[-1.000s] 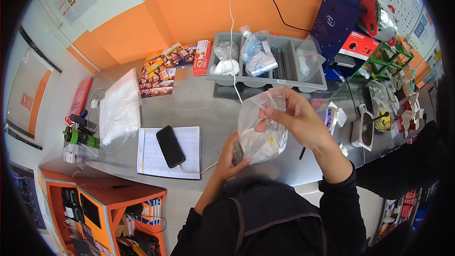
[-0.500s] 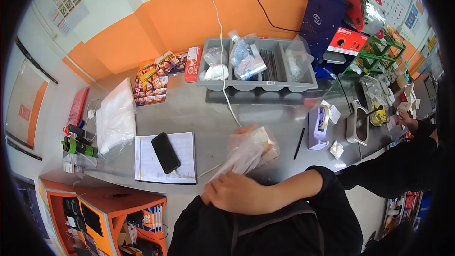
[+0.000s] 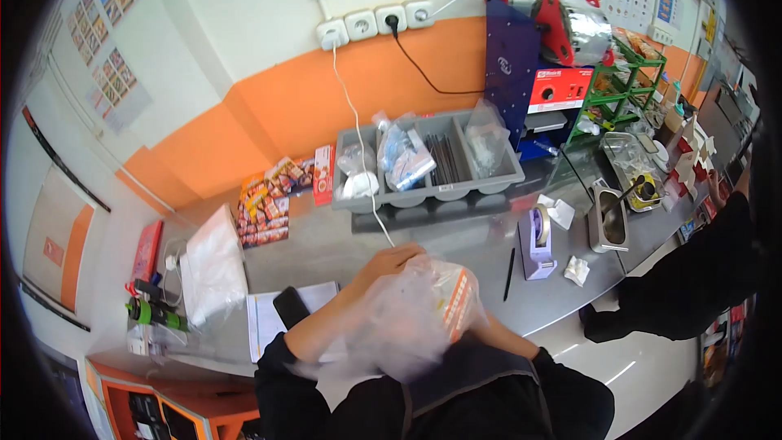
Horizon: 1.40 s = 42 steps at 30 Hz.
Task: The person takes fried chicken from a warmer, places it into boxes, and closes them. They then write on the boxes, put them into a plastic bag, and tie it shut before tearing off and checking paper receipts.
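Observation:
A thin, clear plastic bag is held up in front of my body, blurred by motion. Inside it shows a white box with orange print. My left hand is closed at the far upper edge of the bag, its fingers curled and partly covered by the plastic. My right hand is at the bag's right side, under the box end; its fingers are hidden behind the plastic. Left of the bag, a black phone lies on a printed sheet, partly covered by my left forearm.
A grey divided tray with bags and straws stands at the back. On the right are a purple tape dispenser, a black pen, crumpled tissue and a metal container. A co-worker's dark sleeve is at far right.
My right hand has moved from across the front of the bag to its right side. My left hand has come out to the upper left. The bag has turned and come nearer. The view has tilted up.

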Each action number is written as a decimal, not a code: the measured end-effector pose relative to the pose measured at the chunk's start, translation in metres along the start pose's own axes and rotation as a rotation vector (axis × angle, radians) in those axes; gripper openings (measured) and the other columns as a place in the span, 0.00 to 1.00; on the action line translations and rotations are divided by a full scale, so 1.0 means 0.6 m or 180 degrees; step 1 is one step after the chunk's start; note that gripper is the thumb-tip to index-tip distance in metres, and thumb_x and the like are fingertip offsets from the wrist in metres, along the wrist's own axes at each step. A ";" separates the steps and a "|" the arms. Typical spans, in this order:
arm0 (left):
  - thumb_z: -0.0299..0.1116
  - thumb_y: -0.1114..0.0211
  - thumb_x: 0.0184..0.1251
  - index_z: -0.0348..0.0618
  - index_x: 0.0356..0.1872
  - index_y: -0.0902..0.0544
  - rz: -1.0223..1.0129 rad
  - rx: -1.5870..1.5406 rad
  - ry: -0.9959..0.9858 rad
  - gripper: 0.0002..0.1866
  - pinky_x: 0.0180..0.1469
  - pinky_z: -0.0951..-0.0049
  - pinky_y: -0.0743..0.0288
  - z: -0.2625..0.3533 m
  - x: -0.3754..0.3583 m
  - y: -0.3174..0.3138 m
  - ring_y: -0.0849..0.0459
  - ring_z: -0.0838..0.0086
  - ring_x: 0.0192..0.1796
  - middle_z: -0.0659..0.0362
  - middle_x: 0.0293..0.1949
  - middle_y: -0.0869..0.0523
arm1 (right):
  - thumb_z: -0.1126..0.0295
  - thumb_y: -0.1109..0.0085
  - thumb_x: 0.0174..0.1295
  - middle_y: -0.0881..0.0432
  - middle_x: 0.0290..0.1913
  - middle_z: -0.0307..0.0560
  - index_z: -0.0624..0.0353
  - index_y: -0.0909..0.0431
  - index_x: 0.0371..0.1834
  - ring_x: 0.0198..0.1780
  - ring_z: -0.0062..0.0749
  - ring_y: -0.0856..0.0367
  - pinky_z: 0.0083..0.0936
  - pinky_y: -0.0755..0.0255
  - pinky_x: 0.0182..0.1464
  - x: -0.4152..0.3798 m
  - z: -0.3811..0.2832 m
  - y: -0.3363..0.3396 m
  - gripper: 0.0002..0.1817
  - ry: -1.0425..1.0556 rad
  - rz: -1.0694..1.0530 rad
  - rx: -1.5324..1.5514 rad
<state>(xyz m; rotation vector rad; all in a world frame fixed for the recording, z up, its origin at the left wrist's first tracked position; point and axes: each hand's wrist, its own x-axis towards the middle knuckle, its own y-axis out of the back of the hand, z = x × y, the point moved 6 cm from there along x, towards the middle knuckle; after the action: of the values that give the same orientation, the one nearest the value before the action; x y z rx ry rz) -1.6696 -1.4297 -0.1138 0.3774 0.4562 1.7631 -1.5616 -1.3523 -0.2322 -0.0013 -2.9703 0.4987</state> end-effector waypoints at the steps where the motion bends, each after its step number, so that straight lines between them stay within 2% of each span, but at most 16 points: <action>1: 0.34 0.38 0.54 0.37 0.39 0.22 0.0420 0.1294 -0.1404 0.13 0.42 0.65 0.28 0.098 0.005 0.028 0.23 0.59 0.39 0.55 0.37 0.21 | 0.32 0.60 0.61 0.29 0.63 0.55 0.58 0.38 0.68 0.65 0.46 0.32 0.47 0.36 0.64 0.003 0.003 -0.009 0.43 0.0667 -0.0044 -0.0780; 6: 0.38 0.33 0.40 0.36 0.31 0.20 0.1237 0.2575 -0.1787 0.17 0.40 0.60 0.29 0.159 -0.012 0.072 0.24 0.56 0.41 0.51 0.35 0.22 | 0.44 0.46 0.61 0.32 0.65 0.54 0.58 0.38 0.67 0.64 0.44 0.31 0.47 0.36 0.65 0.066 0.068 -0.013 0.38 -0.0217 -0.0549 0.3490; 8: 0.38 0.32 0.41 0.37 0.30 0.20 0.1423 0.2557 -0.1774 0.16 0.40 0.59 0.28 0.207 -0.013 0.089 0.24 0.55 0.40 0.49 0.32 0.21 | 0.59 0.37 0.57 0.35 0.66 0.51 0.58 0.41 0.68 0.62 0.43 0.29 0.46 0.34 0.63 0.046 -0.039 -0.042 0.37 -0.0050 -0.0805 0.3798; 12: 0.36 0.37 0.51 0.33 0.35 0.18 0.1291 0.2999 -0.0269 0.16 0.42 0.55 0.27 0.194 0.007 0.130 0.21 0.48 0.38 0.41 0.28 0.19 | 0.64 0.28 0.48 0.38 0.65 0.57 0.55 0.50 0.71 0.65 0.50 0.35 0.43 0.36 0.64 0.043 -0.195 -0.048 0.49 0.1795 0.0738 0.0531; 16: 0.45 0.45 0.65 0.40 0.38 0.18 0.0394 0.1992 0.1144 0.18 0.43 0.58 0.27 0.111 0.052 0.167 0.18 0.50 0.41 0.40 0.36 0.17 | 0.53 0.28 0.47 0.42 0.67 0.58 0.35 0.33 0.64 0.69 0.58 0.50 0.53 0.51 0.68 -0.006 -0.231 -0.092 0.38 0.4146 0.1619 -0.3277; 20: 0.48 0.49 0.68 0.40 0.42 0.18 0.0370 0.1348 0.0448 0.21 0.45 0.60 0.26 0.100 0.081 0.076 0.17 0.53 0.40 0.42 0.35 0.16 | 0.43 0.51 0.59 0.40 0.69 0.45 0.34 0.29 0.61 0.73 0.45 0.52 0.55 0.70 0.72 -0.025 -0.126 -0.132 0.26 0.5157 0.1738 -0.6535; 23: 0.48 0.49 0.69 0.41 0.47 0.21 0.0574 0.1363 -0.1024 0.20 0.49 0.60 0.27 0.090 0.068 0.008 0.18 0.55 0.45 0.44 0.42 0.17 | 0.54 0.48 0.59 0.38 0.68 0.47 0.43 0.29 0.62 0.74 0.35 0.49 0.51 0.61 0.72 -0.042 0.019 -0.113 0.25 0.3820 0.0496 -0.6778; 24: 0.48 0.44 0.64 0.40 0.43 0.20 0.0124 0.0833 0.0097 0.20 0.48 0.55 0.28 0.071 0.068 -0.017 0.20 0.46 0.43 0.39 0.37 0.18 | 0.54 0.48 0.59 0.38 0.68 0.47 0.43 0.29 0.62 0.74 0.35 0.49 0.51 0.61 0.72 -0.053 0.032 -0.113 0.25 0.3778 0.0510 -0.6811; 26: 0.37 0.42 0.60 0.35 0.48 0.22 0.0115 0.1129 -0.0389 0.18 0.55 0.57 0.31 -0.041 0.049 -0.092 0.24 0.48 0.53 0.41 0.51 0.22 | 0.57 0.52 0.63 0.33 0.65 0.47 0.47 0.28 0.62 0.64 0.38 0.33 0.41 0.40 0.66 -0.042 0.091 -0.092 0.23 0.1850 -0.1211 -0.6326; 27: 0.36 0.41 0.56 0.33 0.51 0.23 0.0501 0.1308 -0.0720 0.23 0.58 0.58 0.32 -0.041 0.032 -0.118 0.26 0.48 0.56 0.42 0.54 0.23 | 0.57 0.52 0.63 0.33 0.65 0.47 0.47 0.28 0.62 0.64 0.38 0.33 0.41 0.40 0.66 -0.047 0.112 -0.088 0.23 0.1824 -0.1189 -0.6342; 29: 0.36 0.40 0.56 0.35 0.52 0.23 0.0701 0.1368 -0.0972 0.23 0.57 0.59 0.31 -0.107 0.019 -0.171 0.24 0.49 0.54 0.43 0.52 0.21 | 0.60 0.51 0.64 0.27 0.59 0.47 0.56 0.26 0.57 0.59 0.36 0.28 0.33 0.37 0.63 -0.043 0.197 -0.037 0.21 -0.0290 -0.0960 -0.3153; 31: 0.37 0.39 0.55 0.36 0.52 0.23 0.0915 0.1417 -0.1238 0.23 0.56 0.60 0.30 -0.099 0.027 -0.168 0.22 0.51 0.52 0.44 0.50 0.20 | 0.62 0.51 0.64 0.24 0.55 0.47 0.61 0.25 0.55 0.56 0.35 0.25 0.29 0.35 0.61 -0.044 0.194 -0.021 0.20 -0.1181 -0.0729 -0.1491; 33: 0.40 0.35 0.53 0.39 0.49 0.20 0.0386 0.0257 0.0210 0.22 0.51 0.62 0.27 -0.108 0.039 -0.156 0.19 0.53 0.46 0.46 0.45 0.18 | 0.63 0.51 0.66 0.21 0.51 0.48 0.62 0.25 0.53 0.53 0.35 0.24 0.30 0.33 0.58 -0.062 0.117 -0.042 0.18 -0.1269 -0.1257 -0.1131; 36: 0.39 0.31 0.49 0.38 0.49 0.21 0.0091 0.0399 -0.0033 0.25 0.54 0.63 0.28 -0.142 0.043 -0.169 0.21 0.56 0.52 0.47 0.49 0.19 | 0.68 0.45 0.63 0.20 0.48 0.52 0.66 0.27 0.52 0.52 0.35 0.22 0.32 0.28 0.54 -0.061 -0.033 -0.005 0.17 -0.0994 -0.3330 -0.1952; 38: 0.40 0.31 0.51 0.39 0.51 0.22 -0.0060 0.0472 0.0439 0.26 0.54 0.65 0.28 -0.106 0.040 -0.148 0.21 0.59 0.53 0.49 0.50 0.19 | 0.79 0.47 0.57 0.18 0.40 0.51 0.66 0.28 0.49 0.35 0.33 0.16 0.28 0.20 0.34 -0.014 -0.159 0.126 0.15 -0.1584 -0.1383 -0.1098; 42: 0.41 0.34 0.54 0.40 0.54 0.25 0.0073 -0.1058 0.0555 0.27 0.56 0.65 0.29 -0.221 0.022 -0.187 0.21 0.59 0.52 0.49 0.51 0.20 | 0.79 0.48 0.55 0.21 0.19 0.45 0.65 0.21 0.31 0.23 0.22 0.19 0.21 0.25 0.28 0.141 -0.229 0.410 0.05 0.0176 0.2409 -0.2928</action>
<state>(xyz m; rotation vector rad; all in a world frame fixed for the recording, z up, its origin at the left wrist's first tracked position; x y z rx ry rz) -1.6422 -1.4072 -0.2843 -0.0059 0.2738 1.8631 -1.6330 -1.0732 -0.1725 -1.1893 -2.7423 -0.8267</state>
